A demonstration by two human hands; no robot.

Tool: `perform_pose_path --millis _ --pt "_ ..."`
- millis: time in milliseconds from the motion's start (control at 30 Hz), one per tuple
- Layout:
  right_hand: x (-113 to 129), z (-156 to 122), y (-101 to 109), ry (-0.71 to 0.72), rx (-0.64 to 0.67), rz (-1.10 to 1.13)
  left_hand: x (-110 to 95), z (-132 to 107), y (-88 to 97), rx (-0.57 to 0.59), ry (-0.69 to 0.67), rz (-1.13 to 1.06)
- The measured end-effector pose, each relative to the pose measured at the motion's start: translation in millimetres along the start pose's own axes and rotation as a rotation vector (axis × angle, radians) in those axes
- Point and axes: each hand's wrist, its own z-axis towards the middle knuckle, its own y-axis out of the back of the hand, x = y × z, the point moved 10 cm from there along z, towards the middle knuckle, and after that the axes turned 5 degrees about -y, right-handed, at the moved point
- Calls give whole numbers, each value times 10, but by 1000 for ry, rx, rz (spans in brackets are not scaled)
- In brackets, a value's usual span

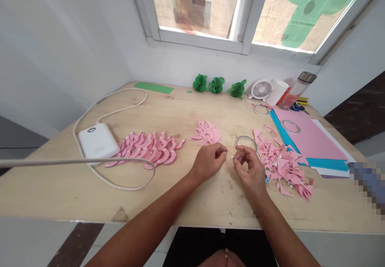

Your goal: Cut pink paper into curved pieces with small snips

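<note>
My left hand [208,161] and my right hand [250,168] hover close together over the wooden table [186,114], both with fingers pinched. Between their fingertips there is something tiny and pale, too small to name. A clear tape ring [246,141] lies just beyond my right hand. A small pile of curved pink paper pieces [206,133] lies beyond my left hand. A larger spread of the same pink pieces [150,148] lies to the left. Pink paper scraps [281,162] are heaped right of my right hand.
A white power bank [96,141] with a looping white cable [90,110] sits at left. Pink and blue paper sheets [313,138], two more tape rings, a small white fan [261,89], a bottle [296,90] and three green paper ornaments [216,85] stand at the back right.
</note>
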Motion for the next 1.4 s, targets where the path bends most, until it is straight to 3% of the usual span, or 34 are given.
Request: perform_pose_path --millis 100,233,367,567,867,1400 --pt "-36 3 27 -9 -33 26 242 52 240 -63 159 283" --pt "-70 10 44 -13 -56 28 497 108 469 -78 331 486" --pt "-67 12 55 -5 -66 9 582 182 391 -5 351 604" --pt "-68 19 52 -3 -64 -8 557 257 255 6 336 667" --pt "-105 23 26 -4 -52 -20 485 194 275 -66 369 620" --pt "-154 32 3 -6 -42 -41 490 264 218 13 352 576"
